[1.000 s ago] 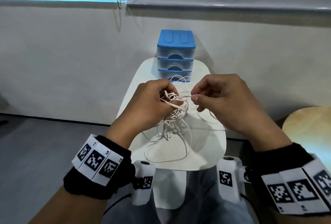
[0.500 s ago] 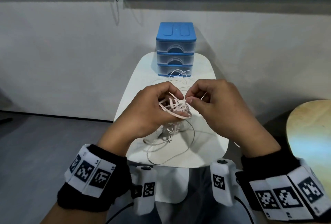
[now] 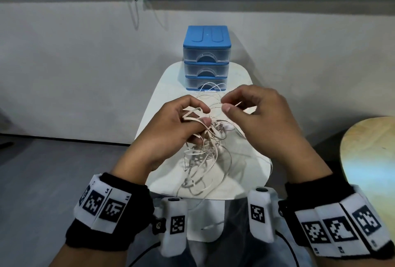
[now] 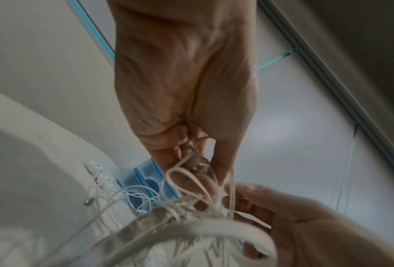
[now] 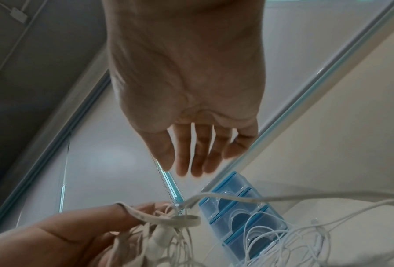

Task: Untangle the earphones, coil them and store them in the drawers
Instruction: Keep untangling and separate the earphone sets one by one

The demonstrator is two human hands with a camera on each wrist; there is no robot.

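A person sits at a small white rounded surface (image 3: 162, 96), both hands raised just above it. The left hand (image 3: 168, 130) grips a tangled bundle of pale beige flat-cable earphones (image 3: 203, 138): its fingers (image 4: 205, 182) curl around several loops, and the thumb presses a strand against them. The rest of the tangle hangs below the hand, and its lowest loops lie on the surface.

The right hand (image 3: 263, 121) is just to the right of the bundle, close to the left hand but not touching it. Its thumb and forefinger come together at a thin strand leading out of the tangle. From the head view this looks like a pinch, but the right wrist view shows the other fingers (image 5: 198, 153) hanging loose and apart, so I cannot tell for sure whether the strand is actually held.

At the far end of the surface stands a small chest of three clear plastic drawers with a blue top and frame (image 3: 207, 57), all drawers closed. A second, thinner white earphone cable (image 3: 211, 87) lies loosely coiled on the surface right in front of the bottom drawer, beyond the hands.
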